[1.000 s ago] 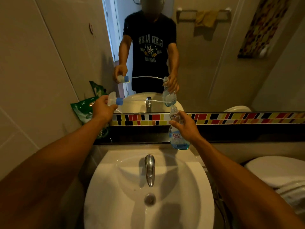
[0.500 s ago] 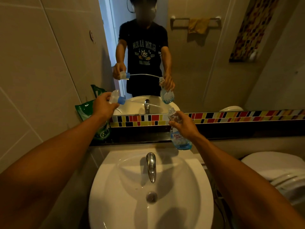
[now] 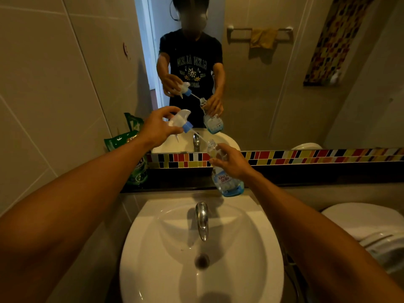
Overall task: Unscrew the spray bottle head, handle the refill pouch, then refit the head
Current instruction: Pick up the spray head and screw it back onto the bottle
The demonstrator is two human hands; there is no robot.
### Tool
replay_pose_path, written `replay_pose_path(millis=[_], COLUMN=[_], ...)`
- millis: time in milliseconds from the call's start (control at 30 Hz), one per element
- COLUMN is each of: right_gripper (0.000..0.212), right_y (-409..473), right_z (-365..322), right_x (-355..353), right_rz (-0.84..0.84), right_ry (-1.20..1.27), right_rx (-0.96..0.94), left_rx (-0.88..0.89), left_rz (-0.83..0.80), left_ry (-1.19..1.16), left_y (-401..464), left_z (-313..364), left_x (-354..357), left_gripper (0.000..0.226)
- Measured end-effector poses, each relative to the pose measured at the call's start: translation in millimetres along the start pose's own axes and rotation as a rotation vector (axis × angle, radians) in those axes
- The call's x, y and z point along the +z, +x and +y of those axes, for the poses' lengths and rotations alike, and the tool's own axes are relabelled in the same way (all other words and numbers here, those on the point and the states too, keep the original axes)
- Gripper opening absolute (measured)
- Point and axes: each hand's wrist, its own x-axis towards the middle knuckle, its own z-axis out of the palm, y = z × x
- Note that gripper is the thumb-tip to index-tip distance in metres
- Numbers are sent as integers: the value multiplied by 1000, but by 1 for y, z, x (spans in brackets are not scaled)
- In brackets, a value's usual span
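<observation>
L hand (image 3: 156,130) gripping spray head (image 3: 181,122), dip tube angled down-right w/ tip at bottle neck. R hand (image 3: 232,161) wrapped round clear spray bottle (image 3: 227,180), tilted, above far edge of sink (image 3: 153,248). Green refill pouch (image 3: 131,149) on ledge at far left.

spray head (image 3: 179,121) left of bottle (image 3: 227,178), above sink (image 3: 153,248)

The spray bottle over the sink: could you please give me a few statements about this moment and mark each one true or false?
1. The left hand holds the spray head. True.
2. The spray head is screwed tight onto the spray bottle. False: it is off, with only its dip tube reaching toward the neck.
3. The right hand has its grip on the bottle. True.
4. The bottle stands on the ledge. False: it is held tilted in the air, above the sink.
5. The green refill pouch lies in the sink. False: it leans against the left wall on the ledge.
</observation>
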Motion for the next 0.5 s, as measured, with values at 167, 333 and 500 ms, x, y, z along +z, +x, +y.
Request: replay_pose_path(millis=[167,333,500], right_gripper=[45,49,48], right_y=[7,8,7], right_z=[-15,-22,-22], right_x=[7,17,26], right_rz=[-16,-37,-29], right_ry=[13,33,22], right_rx=[-34,-34,-56], left_rx=[55,49,55], left_rz=[-72,-70,-109], left_ry=[-19,-51,-83], left_y=[-3,-7,-12], left_z=[10,4,-6], left_x=[14,24,31], left_gripper=[62,62,60])
